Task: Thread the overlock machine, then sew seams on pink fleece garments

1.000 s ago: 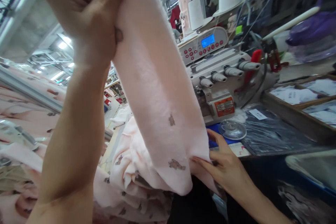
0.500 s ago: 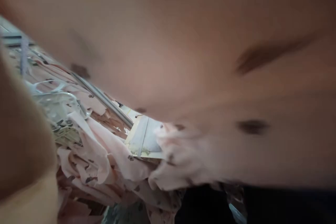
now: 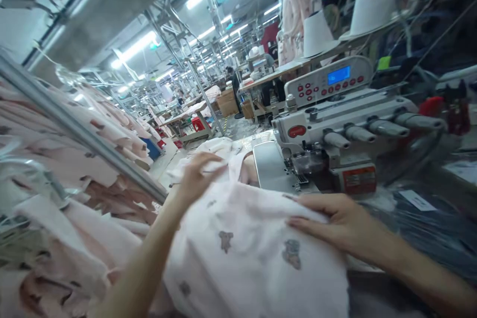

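**Printed pink cloth being spread before the sewing machine**

A piece of pale pink cloth, printed with small grey-brown figures, is being held down on the table just in front of the sewing machine. It is being pressed by the right hand, which is lying flat and open on the near right part of the cloth, fingers stretched towards the left. The far edge is being worked by the left hand, whose fingers are being curled over a fold there. Because the hand is being seen from behind and is blurred, it cannot be told whether the cloth is actually being pinched.

As to progress, the cloth is being kept beside the machine's metal bed plate, with its far edge touching or nearly touching the plate. None of it is being fed under the presser foot as far as the view shows, so stitching on this piece is judged not to have begun. What appears done is the bringing of the cloth to the machine. What appears left is the lining-up of an edge and the sewing itself.

A control panel with a lit blue screen is being shown above the machine head, and white thread cones are standing behind it. To the left, more pink garments are being carried on a slanting metal rail.
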Tool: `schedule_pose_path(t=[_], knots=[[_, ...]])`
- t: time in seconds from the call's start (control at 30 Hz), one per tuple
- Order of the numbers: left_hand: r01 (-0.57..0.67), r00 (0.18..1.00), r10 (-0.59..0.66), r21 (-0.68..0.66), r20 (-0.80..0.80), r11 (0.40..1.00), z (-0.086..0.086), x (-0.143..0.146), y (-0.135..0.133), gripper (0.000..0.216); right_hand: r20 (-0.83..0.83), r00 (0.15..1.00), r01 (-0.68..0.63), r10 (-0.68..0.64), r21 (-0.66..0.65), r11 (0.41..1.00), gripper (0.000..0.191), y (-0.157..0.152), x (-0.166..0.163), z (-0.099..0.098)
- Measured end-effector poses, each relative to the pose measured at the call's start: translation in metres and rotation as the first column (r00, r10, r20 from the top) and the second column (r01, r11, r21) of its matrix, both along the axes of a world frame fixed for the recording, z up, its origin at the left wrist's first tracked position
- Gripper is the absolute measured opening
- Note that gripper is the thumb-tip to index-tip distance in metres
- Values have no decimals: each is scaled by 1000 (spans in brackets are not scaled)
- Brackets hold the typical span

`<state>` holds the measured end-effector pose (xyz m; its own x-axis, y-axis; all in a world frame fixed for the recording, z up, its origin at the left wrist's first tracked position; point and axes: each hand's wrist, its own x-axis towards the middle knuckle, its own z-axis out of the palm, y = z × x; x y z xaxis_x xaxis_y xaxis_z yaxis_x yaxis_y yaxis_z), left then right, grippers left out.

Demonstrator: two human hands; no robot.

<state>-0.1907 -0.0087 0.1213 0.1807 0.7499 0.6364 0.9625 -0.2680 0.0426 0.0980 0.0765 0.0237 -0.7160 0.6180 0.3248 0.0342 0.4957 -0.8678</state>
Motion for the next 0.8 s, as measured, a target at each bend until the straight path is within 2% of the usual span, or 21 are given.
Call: schedule_pose_path(t=[0.07,0.1,0.13,0.2,0.3,0.4,0.5,0.57,0.63,0.7,0.8], knots=[[198,980,-191,-173,56,965,-41,43,15,34,4,999,-39,39,5,999,39,-1,-12,-1],[295,951,-251,-294,179,909,-54,62,20,38,5,999,-41,41,2,999,41,-2,-14,-2],[343,929,-255,-369,267,864,-63,76,25,39,0,1000,-26,26,-8,1000,41,-2,-13,-2],[428,879,-231,-476,417,769,-68,92,32,36,-15,1000,5,-6,-54,999,37,-3,-6,-4],[530,806,-238,-481,542,699,-62,92,38,35,-22,999,34,-39,-192,981,25,-11,7,-16],[555,748,-221,-406,626,726,-55,86,36,22,44,995,94,-84,-365,926,32,-24,15,-35],[488,763,-140,-421,631,764,-51,83,32,13,89,996,62,-30,-383,922,43,-34,17,-52],[443,785,-80,-466,614,766,-49,81,29,13,61,997,-16,42,-381,924,41,-37,16,-59],[411,794,-27,-504,607,760,-48,81,29,11,33,999,-2,17,-421,907,34,-40,14,-65],[388,790,15,-519,613,762,-49,84,30,15,30,998,58,-50,-442,895,33,-41,10,-71],[346,760,71,-495,646,797,-56,93,35,34,60,992,124,-109,-423,898,38,-43,5,-77]])
